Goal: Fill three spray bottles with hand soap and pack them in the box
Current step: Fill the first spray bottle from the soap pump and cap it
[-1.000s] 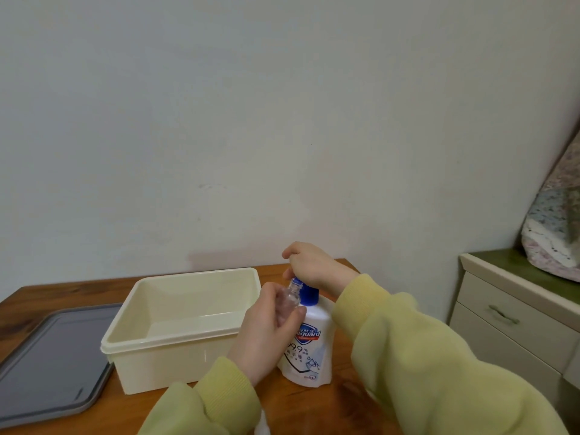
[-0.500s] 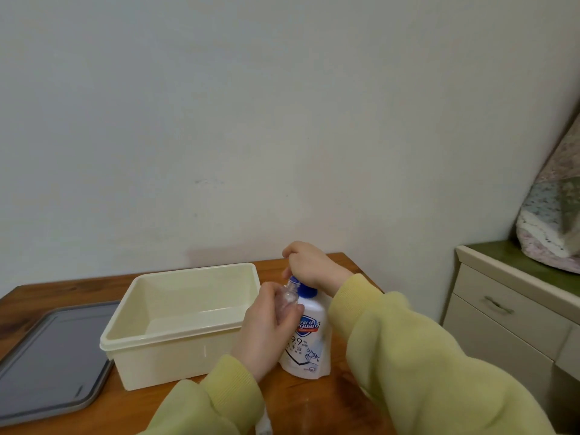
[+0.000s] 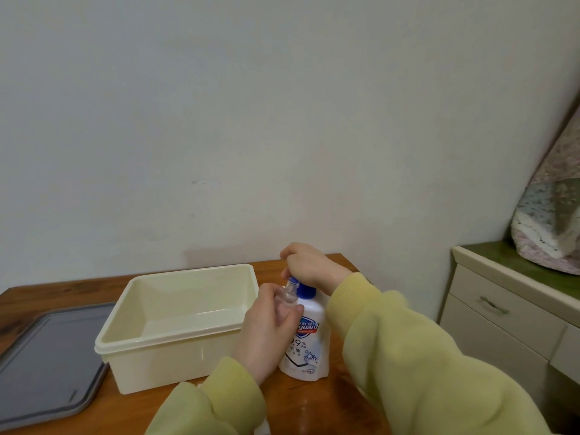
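Note:
A white hand soap bottle (image 3: 309,346) with a blue pump top stands on the wooden table (image 3: 62,290), right of the cream plastic box (image 3: 175,337). My right hand (image 3: 309,266) rests curled over the blue pump head. My left hand (image 3: 266,332) grips a small clear spray bottle (image 3: 289,295) and holds its open neck up against the pump spout. The box looks empty inside. The other spray bottles are not in view.
A grey lid (image 3: 47,362) lies flat on the table to the left of the box. A cream drawer cabinet (image 3: 508,312) with a folded quilt (image 3: 552,221) on top stands to the right. A plain wall rises behind the table.
The view has shifted slightly, while both hands stay at the pump bottle. The small clear bottle remains at the spout.

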`<state>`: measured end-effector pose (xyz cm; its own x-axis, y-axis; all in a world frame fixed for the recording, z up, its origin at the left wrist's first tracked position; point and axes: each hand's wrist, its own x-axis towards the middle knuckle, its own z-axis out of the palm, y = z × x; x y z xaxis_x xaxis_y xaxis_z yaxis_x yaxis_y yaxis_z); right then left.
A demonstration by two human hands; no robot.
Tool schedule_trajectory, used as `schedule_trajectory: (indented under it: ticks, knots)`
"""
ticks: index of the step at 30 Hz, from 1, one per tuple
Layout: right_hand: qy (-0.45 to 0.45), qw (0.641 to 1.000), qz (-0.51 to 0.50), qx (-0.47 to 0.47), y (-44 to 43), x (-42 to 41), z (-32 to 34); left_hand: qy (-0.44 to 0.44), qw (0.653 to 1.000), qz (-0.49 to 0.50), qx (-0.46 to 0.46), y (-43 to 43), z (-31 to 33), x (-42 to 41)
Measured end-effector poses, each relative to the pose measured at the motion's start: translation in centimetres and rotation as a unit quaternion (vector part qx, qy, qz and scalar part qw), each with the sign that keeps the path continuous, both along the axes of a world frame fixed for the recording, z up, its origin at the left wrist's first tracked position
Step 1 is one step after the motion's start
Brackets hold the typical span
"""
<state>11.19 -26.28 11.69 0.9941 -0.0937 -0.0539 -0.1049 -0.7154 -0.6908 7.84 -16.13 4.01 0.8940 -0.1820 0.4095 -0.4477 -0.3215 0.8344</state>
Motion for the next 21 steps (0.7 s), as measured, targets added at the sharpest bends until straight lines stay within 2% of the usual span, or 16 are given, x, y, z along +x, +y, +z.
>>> schedule_trajectory:
  ticks: [21]
  knots:
    - [-0.013,1.000,0.001,-0.005,0.1,0.2,-0.1,0.000,1.000,0.004,-0.001,0.2,-0.1,-0.2]
